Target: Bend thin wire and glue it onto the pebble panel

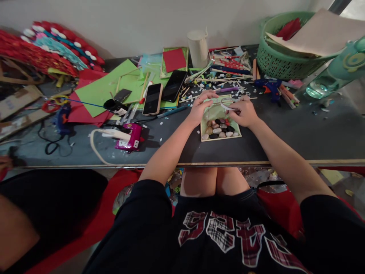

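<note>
A shallow tray (221,138) with a pale green base and a thin light rim lies on the table in front of me. Smooth pebbles (217,130) in brown, black, white and red cover its near half. My left hand (202,106) is over the tray's left side, fingers curved and apart, with nothing I can make out in them. Above the right side, my right hand (244,111) pinches a thin white curved loop (225,105), whose kind I cannot tell. A purple pen (227,90) lies just behind the tray.
Phones (153,99), coloured paper (97,88) and a magenta power adapter (129,137) lie to the left. Behind are paper scraps and a white cylinder (197,48). Right stand a blue glue gun (269,88), green basket (285,57) and bottle (327,76). Another person sits at left.
</note>
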The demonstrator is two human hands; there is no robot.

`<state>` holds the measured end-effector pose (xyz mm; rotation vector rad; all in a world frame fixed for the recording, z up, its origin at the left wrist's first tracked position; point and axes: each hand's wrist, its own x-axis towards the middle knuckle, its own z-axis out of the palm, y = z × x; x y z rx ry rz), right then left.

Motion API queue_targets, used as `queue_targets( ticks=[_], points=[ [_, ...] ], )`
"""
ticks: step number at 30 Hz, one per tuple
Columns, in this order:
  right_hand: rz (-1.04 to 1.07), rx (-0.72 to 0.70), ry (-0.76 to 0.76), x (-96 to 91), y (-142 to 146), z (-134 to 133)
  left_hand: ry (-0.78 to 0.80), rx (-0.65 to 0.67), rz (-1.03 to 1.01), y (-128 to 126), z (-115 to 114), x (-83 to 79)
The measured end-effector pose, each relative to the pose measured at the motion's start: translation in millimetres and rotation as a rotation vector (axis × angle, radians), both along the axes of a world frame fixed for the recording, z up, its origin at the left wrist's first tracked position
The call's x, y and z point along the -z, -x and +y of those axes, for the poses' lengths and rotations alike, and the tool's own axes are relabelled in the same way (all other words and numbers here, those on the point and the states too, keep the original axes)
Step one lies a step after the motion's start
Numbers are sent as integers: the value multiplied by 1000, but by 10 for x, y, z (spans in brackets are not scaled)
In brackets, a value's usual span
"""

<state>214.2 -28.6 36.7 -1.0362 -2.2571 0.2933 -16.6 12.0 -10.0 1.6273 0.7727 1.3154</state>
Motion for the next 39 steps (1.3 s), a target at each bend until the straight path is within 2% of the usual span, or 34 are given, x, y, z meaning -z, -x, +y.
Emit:
queue_targets(
  ticks=[9,18,24,39],
  points=[
    [-16,18,-30,14,3,-7,79,13,-71,-29,-20,-24],
    [-21,14,-37,-1,9,-6,26,-7,-70,-27,-2,-12],
    [-28,23,-39,14,3,-2,-25,-24,17,-23,-42,-49],
    [-49,19,-52,26,-11,5,3,-12,77,-29,-16,-23]
  ],
)
